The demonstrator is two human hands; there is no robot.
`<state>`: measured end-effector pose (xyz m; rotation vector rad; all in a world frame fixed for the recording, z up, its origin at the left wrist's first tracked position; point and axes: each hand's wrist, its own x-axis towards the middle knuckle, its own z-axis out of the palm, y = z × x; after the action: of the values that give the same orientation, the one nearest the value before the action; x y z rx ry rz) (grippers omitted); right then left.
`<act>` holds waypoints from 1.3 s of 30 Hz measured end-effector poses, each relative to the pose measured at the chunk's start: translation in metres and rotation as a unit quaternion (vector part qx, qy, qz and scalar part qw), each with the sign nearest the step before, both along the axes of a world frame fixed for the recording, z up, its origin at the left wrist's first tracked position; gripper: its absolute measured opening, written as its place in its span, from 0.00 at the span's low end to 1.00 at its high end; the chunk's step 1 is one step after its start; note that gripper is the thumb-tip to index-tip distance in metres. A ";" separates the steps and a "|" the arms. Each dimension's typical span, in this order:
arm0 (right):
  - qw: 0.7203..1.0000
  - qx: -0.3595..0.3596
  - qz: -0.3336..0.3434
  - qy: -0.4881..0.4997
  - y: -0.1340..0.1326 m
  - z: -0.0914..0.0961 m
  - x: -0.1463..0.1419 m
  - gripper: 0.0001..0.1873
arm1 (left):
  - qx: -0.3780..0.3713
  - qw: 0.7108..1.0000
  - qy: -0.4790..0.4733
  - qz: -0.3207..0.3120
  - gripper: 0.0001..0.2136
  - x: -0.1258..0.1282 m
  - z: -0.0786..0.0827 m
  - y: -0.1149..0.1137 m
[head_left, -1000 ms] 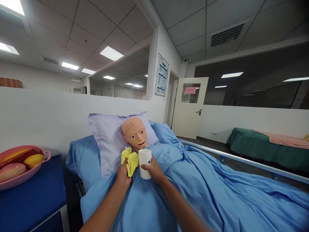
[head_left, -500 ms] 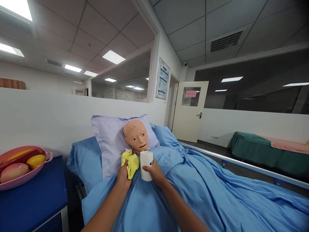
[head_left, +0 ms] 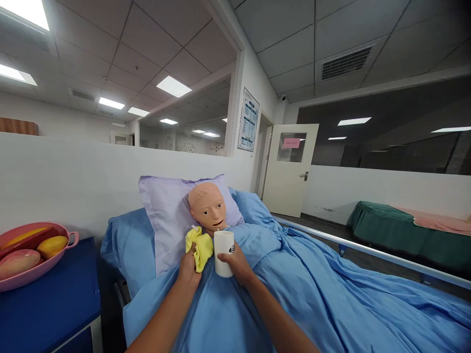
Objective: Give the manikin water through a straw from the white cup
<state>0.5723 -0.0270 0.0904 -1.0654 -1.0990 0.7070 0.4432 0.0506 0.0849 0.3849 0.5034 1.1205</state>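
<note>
My left hand (head_left: 189, 268) grips a crumpled yellow cloth (head_left: 201, 249) just below the chin of a manikin (head_left: 206, 206). In my right hand (head_left: 240, 264) is a white mug (head_left: 223, 245) with a dark mark on its side, held upright. My fingers wrap round its right side. A short thin tip, perhaps a straw, shows above the mug's rim near the manikin's mouth. The manikin's head lies on a lilac pillow (head_left: 164, 211), and a blue quilt (head_left: 305, 289) covers its body.
A pink basket of fruit (head_left: 35, 277) stands on a blue bedside cabinet (head_left: 69, 299) at the left. Along the bed's far side runs a pale rail (head_left: 379, 262). Beyond it are a green-draped bed (head_left: 390, 228) and a door standing ajar (head_left: 285, 191).
Almost nothing differs. The view has shifted very slightly; both hands keep the cloth and the mug in the same place by the manikin's chin.
</note>
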 end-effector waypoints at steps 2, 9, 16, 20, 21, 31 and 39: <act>1.000 0.003 0.013 -0.001 0.000 0.001 0.000 0.33 | -0.001 1.000 0.000 -0.004 0.09 0.000 0.000 0.000; 1.000 0.004 0.021 -0.001 -0.001 0.002 0.001 0.31 | -0.007 1.000 -0.010 -0.014 0.09 0.003 0.009 -0.002; 1.000 -0.004 0.026 -0.005 -0.003 0.006 0.001 0.33 | -0.028 0.999 -0.019 -0.015 0.09 0.002 0.018 -0.001; 0.999 -0.014 0.042 -0.001 -0.003 0.003 0.005 0.35 | -0.023 0.999 -0.019 -0.019 0.09 0.000 0.017 -0.007; 0.999 -0.016 0.045 -0.001 -0.003 0.002 0.006 0.36 | -0.026 0.999 -0.016 -0.020 0.09 0.001 0.017 -0.010; 0.997 -0.033 0.063 0.004 0.001 -0.013 0.018 0.40 | -0.027 0.999 -0.014 0.015 0.10 0.014 0.019 -0.020; 0.995 -0.011 0.092 0.034 0.003 -0.016 0.020 0.39 | 0.013 0.998 0.034 0.052 0.11 0.011 0.009 -0.031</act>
<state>0.5927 -0.0242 0.0743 -0.9600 -1.1428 0.8981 0.4544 0.0197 0.0941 0.4247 0.5744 1.2190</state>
